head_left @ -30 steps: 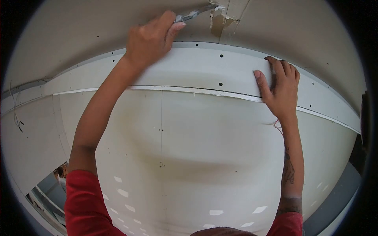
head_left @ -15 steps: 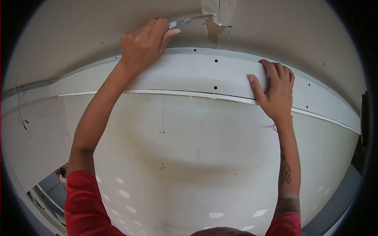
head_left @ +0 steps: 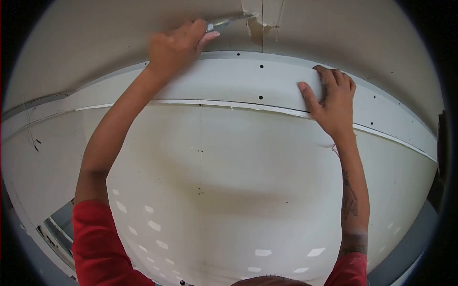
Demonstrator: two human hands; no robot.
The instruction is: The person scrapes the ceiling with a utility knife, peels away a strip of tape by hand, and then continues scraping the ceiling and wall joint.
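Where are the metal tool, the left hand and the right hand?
metal tool point(head_left: 220, 23): head view, its grey body.
left hand point(head_left: 174, 47): head view, on its back.
right hand point(head_left: 335, 105): head view, on its back.

The ceiling point(head_left: 119, 28) is on top. Under it runs a long strip of board point(head_left: 229, 78), and under the strip is the wall point(head_left: 248, 162). The left hand point(head_left: 176, 45) is up on the ceiling, on the left. The knife point(head_left: 224, 21) in it sticks out to the right, with its tip at a torn spot point(head_left: 260, 24). The right hand point(head_left: 331, 102) lies flat on the strip, on the right. Wires point(head_left: 29, 128) hang far to the left.
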